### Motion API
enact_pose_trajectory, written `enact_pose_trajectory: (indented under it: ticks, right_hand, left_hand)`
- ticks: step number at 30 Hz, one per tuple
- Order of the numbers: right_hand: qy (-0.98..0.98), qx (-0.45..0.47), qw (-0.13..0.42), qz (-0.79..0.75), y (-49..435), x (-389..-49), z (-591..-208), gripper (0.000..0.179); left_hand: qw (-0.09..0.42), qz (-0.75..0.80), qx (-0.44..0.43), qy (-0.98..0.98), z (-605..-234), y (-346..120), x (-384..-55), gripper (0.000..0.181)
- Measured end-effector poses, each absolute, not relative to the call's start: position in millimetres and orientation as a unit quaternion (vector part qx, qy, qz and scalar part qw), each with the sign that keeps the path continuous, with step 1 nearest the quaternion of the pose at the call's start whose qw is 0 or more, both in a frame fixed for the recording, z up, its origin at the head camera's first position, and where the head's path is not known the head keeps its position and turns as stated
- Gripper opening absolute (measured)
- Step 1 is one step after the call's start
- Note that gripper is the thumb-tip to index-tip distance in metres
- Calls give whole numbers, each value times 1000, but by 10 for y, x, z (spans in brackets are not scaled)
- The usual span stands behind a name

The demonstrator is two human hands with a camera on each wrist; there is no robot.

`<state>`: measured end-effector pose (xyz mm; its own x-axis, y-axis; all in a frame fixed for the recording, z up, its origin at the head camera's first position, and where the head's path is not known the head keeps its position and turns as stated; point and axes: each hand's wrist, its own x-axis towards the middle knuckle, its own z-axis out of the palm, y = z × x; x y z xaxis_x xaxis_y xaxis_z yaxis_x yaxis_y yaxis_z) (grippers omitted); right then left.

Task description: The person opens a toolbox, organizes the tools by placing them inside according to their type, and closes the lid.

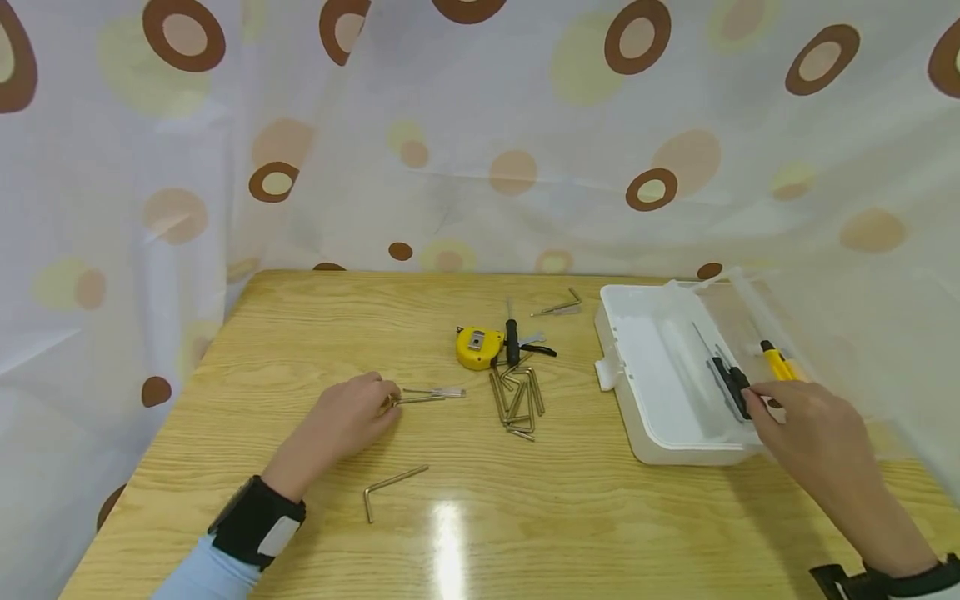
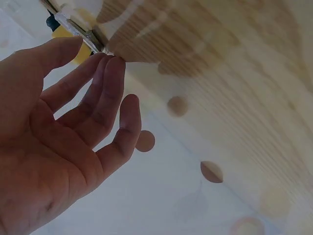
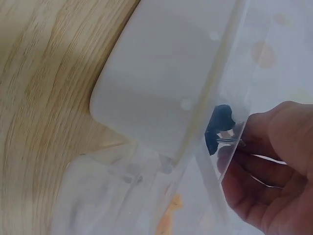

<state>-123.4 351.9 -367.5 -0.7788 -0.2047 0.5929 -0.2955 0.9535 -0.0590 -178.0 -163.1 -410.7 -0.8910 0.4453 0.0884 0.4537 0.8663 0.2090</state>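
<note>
My left hand (image 1: 352,412) is over the left part of the table, its fingertips around the bent end of a brass-coloured hex key (image 1: 422,399). A small clear-handled screwdriver (image 1: 452,392) lies alongside that key. In the left wrist view, the thumb and curved fingers (image 2: 105,73) meet the metal end. At the right, my right hand (image 1: 817,425) pinches a black-handled screwdriver (image 1: 738,377) in the white toolbox (image 1: 648,417). Another slim black-handled tool (image 1: 726,383) lies beside it. Through clear plastic, the right wrist view shows black handles (image 3: 222,120) by the fingertips.
The toolbox's clear lid (image 1: 885,333) stands open to the right, near a yellow-and-black handle (image 1: 777,360). Mid-table are a yellow tape measure (image 1: 480,346), a black screwdriver (image 1: 512,342) and several hex keys (image 1: 517,404). One hex key (image 1: 393,480) lies in front; another (image 1: 562,304) lies behind.
</note>
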Motion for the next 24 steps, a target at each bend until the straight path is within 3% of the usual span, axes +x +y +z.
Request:
enact_pose_trajectory:
  ticks: [8,13,17,20,22,24]
  right_hand:
    - [-949,147,269,70,3530,-1234,-3694,10]
    - [-962,123,231,73,3515,-1235,-3687,19]
    - [-946,109,292,83,3413,-1192,-3646,21]
    - [-922,136,351,94,3296,-1141,-3589,23]
    - [-906,170,375,100,3215,-1108,-3554,32]
    - [-892,202,392,103,3129,-1079,-3539,45]
  left_hand:
    - [14,-120,-220,-968,-4170,-1583,-1841,5]
    - [-16,-140,-210,-967,-4114,-1611,-1807,9]
    - [-39,-169,-219,-960,-4076,-1628,-1772,21]
    - [-27,-193,-234,-953,-4058,-1624,-1747,17]
    - [-9,-202,-240,-949,-4046,-1612,-1726,2]
    - [3,-211,-245,-946,-4030,-1590,-1699,7]
